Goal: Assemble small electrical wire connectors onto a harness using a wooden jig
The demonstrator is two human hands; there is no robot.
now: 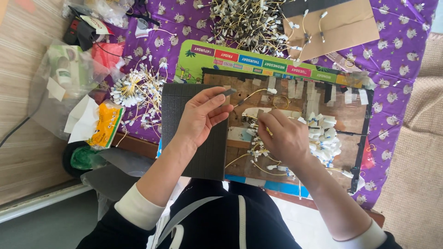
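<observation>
My left hand rests over a dark grey foam sheet scored into small strips and pinches one small grey foam strip between thumb and fingers. A thin yellow wire with a white end piece runs from that strip toward the right. My right hand is curled over the brown work board, fingers closed on yellow wiring beside a heap of white connectors.
A tangled pile of wired connectors lies at the top, a smaller bundle on the left. A cardboard sheet, a colourful printed board, plastic bags and a yellow packet surround the purple patterned cloth.
</observation>
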